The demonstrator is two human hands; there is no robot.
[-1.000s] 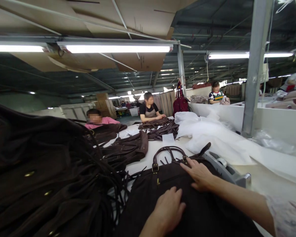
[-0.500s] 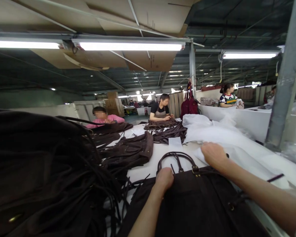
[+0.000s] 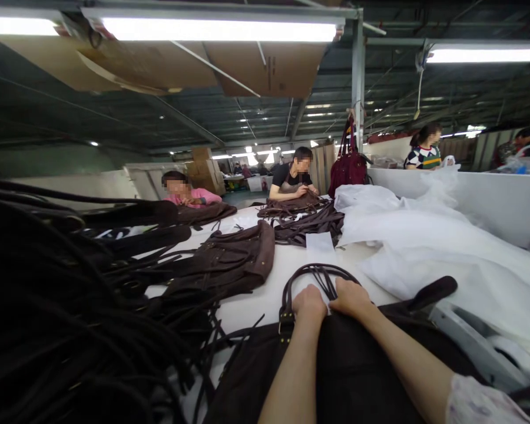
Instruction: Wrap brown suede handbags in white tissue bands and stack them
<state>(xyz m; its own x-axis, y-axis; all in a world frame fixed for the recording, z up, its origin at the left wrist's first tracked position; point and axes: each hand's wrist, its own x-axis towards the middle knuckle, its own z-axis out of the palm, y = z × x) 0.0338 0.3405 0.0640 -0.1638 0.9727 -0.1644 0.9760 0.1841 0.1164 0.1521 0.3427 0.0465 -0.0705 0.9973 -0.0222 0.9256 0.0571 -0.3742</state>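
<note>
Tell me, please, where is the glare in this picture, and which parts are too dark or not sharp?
Head view: the long tube light glares flat white overhead; head view: the white sheeting is bright, with soft folds; head view: the dark pile at left sinks nearly to black and looks blurred; head view: the dark bag in front shows little surface detail.

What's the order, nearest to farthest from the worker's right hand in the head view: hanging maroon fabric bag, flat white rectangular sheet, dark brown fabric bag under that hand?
1. Dark brown fabric bag: directly under the right hand.
2. White rectangular sheet: ahead, on the white table.
3. Maroon fabric bag: farther ahead, hanging beside the grey metal post.
</note>
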